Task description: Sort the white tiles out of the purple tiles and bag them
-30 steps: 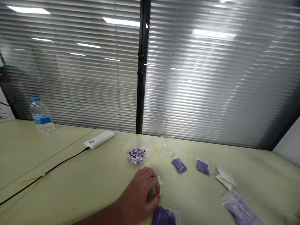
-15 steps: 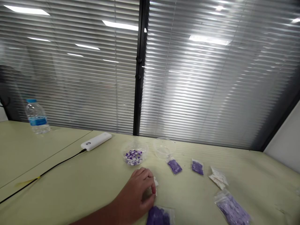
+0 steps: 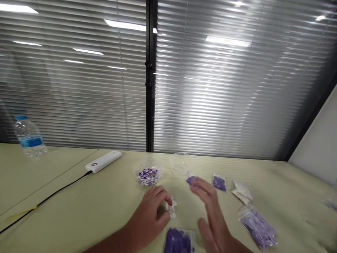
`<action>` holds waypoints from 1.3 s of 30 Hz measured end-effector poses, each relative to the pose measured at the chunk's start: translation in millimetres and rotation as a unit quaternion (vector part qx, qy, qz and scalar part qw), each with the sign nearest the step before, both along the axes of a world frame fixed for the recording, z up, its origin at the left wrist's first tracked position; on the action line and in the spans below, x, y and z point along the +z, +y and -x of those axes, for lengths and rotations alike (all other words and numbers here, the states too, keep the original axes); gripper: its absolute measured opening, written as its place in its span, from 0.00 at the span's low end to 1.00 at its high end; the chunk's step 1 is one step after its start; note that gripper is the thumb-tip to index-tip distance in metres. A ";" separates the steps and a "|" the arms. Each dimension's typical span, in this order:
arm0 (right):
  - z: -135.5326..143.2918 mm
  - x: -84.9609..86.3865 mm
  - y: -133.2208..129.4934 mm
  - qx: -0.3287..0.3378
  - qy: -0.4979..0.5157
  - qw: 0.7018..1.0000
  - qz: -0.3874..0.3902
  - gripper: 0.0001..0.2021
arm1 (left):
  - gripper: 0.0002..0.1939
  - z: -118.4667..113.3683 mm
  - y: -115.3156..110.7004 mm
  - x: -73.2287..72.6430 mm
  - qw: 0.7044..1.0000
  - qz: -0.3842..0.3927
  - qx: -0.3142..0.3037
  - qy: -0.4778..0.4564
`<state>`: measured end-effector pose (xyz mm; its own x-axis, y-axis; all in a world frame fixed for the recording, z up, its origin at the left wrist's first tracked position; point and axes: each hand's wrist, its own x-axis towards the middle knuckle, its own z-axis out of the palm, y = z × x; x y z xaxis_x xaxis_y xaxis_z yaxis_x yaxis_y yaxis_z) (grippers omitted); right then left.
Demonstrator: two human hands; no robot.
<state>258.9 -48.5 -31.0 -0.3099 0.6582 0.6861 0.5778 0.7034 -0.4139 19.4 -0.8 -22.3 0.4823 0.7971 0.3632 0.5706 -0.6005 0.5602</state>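
My left hand (image 3: 150, 215) rests low over the table with curled fingers, its thumb apart from the index finger. The index fingertip is at a small pile of white pieces (image 3: 172, 210), and nothing shows held in the hand. To the right, my right hand (image 3: 210, 211) is raised with thumb and fingers apart, a little blurred, and holds nothing I can see. It partly covers a small bag of purple pieces (image 3: 190, 180). Between my wrists, at the bottom edge, lies a clear bag of dark purple pieces (image 3: 177, 241).
Beyond my left hand stands a clear bowl (image 3: 158, 165) of purple and white pieces, beside another clear round container (image 3: 181, 173). At right lie a purple bag (image 3: 219, 182), white bags (image 3: 241, 192) and a lilac bag (image 3: 258, 226). A cabled white power bank (image 3: 104, 161) and water bottle (image 3: 29, 137) stand left.
My right hand has come into view from the lower right. My left hand's thumb and index finger have parted, baring more of the white pieces. The view has shifted slightly.
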 end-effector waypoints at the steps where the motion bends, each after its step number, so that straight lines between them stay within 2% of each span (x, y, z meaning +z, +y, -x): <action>1: 5.3 -1.0 3.5 0.009 -0.006 1.000 0.016 0.19 | 0.15 0.0 0.4 0.1 1.000 -0.002 -0.004 -0.003; 4: 19.1 -4.7 15.0 0.016 -0.032 0.997 0.063 0.14 | 0.15 0.2 0.4 0.0 1.000 -0.006 -0.015 -0.008; 7: 24.5 -8.2 19.7 0.016 -0.050 0.996 0.076 0.12 | 0.17 0.6 0.3 -1.2 1.000 -0.002 -0.003 -0.011; 13: 21.1 -7.8 15.7 0.028 -0.040 0.995 0.081 0.10 | 0.18 3.1 2.8 -2.8 1.000 0.008 0.011 -0.014; 19: 18.5 -7.8 15.4 0.023 -0.024 0.994 0.103 0.11 | 0.21 6.3 0.4 -2.0 0.998 0.043 -0.019 -0.046; 22: 16.4 -9.1 16.0 0.011 -0.018 0.993 0.113 0.12 | 0.15 7.4 -0.9 3.4 0.998 0.002 -0.010 -0.056; 25: 14.8 -10.0 17.0 0.004 -0.015 0.992 0.127 0.12 | 0.10 16.0 6.4 12.7 0.993 -0.105 -0.021 -0.045; 28: 14.4 -9.4 16.5 -0.004 -0.011 0.989 0.149 0.11 | 0.09 36.1 25.7 19.7 0.972 -0.230 0.032 -0.021; 29: 14.4 -8.5 15.6 -0.001 -0.009 0.988 0.153 0.10 | 0.11 44.1 33.7 20.5 0.967 -0.249 0.051 -0.022; 32: 13.6 -2.3 10.9 0.048 -0.023 0.988 0.146 0.11 | 0.13 64.3 56.3 17.9 0.957 -0.267 0.106 -0.038; 35: 12.8 6.1 6.2 0.103 -0.065 0.983 0.139 0.14 | 0.14 72.5 70.2 11.2 0.949 -0.261 0.164 -0.066; 39: 17.2 9.4 2.9 0.153 -0.105 0.975 0.124 0.12 | 0.16 72.2 76.2 4.3 0.951 -0.241 0.177 -0.074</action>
<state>241.7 -45.6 -21.6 -0.6345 0.6499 0.4184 0.4463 0.7500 -0.4881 -52.8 75.4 -18.0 0.1287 0.6234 0.7712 0.7213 -0.5926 0.3586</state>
